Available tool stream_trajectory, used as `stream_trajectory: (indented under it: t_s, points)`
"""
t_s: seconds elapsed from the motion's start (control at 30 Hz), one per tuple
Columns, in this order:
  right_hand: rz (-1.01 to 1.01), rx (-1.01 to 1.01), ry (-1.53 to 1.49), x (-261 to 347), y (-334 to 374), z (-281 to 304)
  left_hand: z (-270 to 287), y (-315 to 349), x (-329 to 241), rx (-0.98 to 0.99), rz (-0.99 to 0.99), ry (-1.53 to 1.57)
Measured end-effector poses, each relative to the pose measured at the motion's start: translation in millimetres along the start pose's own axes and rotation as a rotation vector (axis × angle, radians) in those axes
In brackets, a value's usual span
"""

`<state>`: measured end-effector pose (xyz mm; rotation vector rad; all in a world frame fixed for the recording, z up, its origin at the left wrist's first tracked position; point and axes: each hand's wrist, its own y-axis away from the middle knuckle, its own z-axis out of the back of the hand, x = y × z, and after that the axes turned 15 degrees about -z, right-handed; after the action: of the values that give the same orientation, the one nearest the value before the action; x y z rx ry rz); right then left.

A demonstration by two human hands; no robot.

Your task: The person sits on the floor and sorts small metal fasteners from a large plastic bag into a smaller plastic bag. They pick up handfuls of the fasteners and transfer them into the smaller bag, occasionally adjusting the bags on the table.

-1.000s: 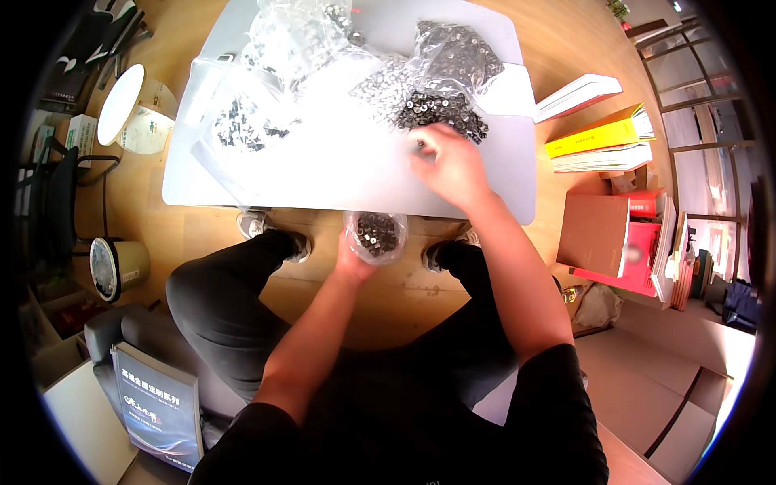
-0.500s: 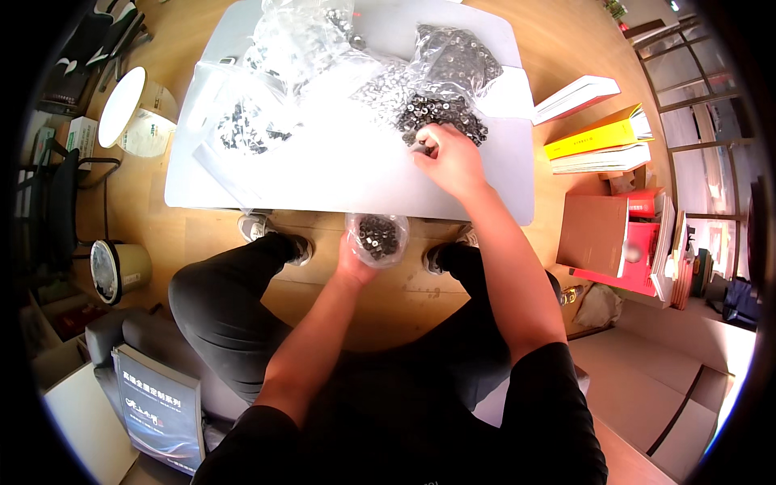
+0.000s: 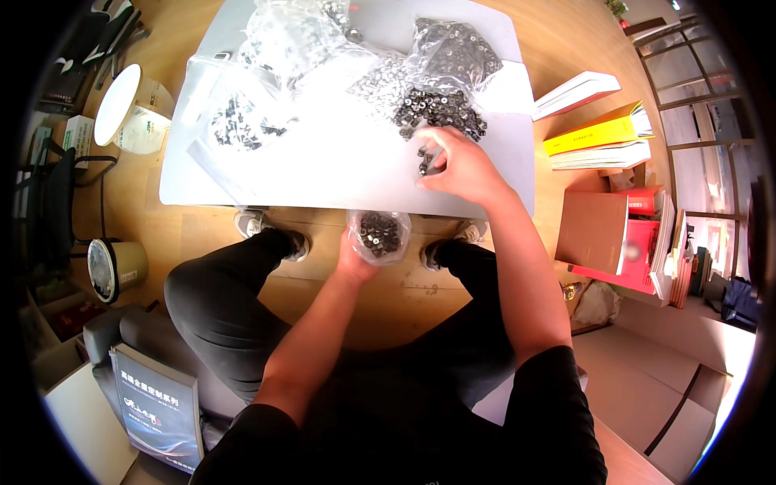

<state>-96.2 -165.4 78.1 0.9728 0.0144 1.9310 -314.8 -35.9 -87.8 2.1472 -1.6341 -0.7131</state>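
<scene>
Just below the table's front edge, my left hand [image 3: 352, 257] is closed around a clear plastic bag [image 3: 398, 252]. Small dark parts [image 3: 377, 232] with light centres, perhaps nuts, lie inside it. Over the right of the table my right hand [image 3: 462, 166] has its thumb and fingers spread apart. A few loose dark parts [image 3: 423, 160] show between them, seemingly on the tabletop. Beyond the fingertips is a loose pile of the same dark parts [image 3: 443, 108]. A larger bag of dark parts [image 3: 454, 55] rests against the pile's far side.
The white table [image 3: 339, 182] also bears big clear bags [image 3: 287, 40] and a bag of black and white pieces [image 3: 242, 121], partly washed out by glare. Binders [image 3: 594, 137] and boxes [image 3: 592, 230] stand at right. A bin [image 3: 120, 268] and a round white-topped container [image 3: 133, 113] are at left.
My right hand has opened from a pinch and shifted slightly right and nearer, uncovering a few loose parts. The left hand keeps its hold on the bag, almost unmoved.
</scene>
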Motion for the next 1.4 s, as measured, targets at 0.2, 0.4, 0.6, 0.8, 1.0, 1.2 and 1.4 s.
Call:
stream_trajectory:
  t_s: [0.2, 0.4, 0.6, 0.8, 1.0, 1.2, 1.4]
  points:
    - [-0.042, 0.034, 0.041, 7.3, -5.9, 1.4, -2.1, 1.0, -1.4, -0.031, 0.015, -0.006]
    - [-0.034, 0.0, 0.107, 6.9, -12.3, -1.9, -1.6, 0.8, -1.3, -0.023, 0.022, -0.007]
    - [0.038, -0.024, 0.122, -3.0, -15.0, -7.0, 1.3, -0.5, -0.4, -0.007, 0.007, -0.016]
    - [0.056, 0.071, 0.113, -2.3, -0.3, -4.3, 2.1, -0.8, -0.3, -0.015, 0.008, -0.025]
    - [0.129, 0.154, 0.051, -1.8, 7.0, -10.9, -1.1, 0.5, 1.6, -0.01, -0.006, -0.067]
    - [0.162, 0.467, -0.026, 25.9, 24.8, -33.3, -4.2, 4.4, -0.3, 0.074, 0.002, -0.031]
    - [0.123, 0.124, -0.145, 1.1, -4.8, -27.9, 0.4, -2.3, 0.3, 0.028, 0.022, -0.001]
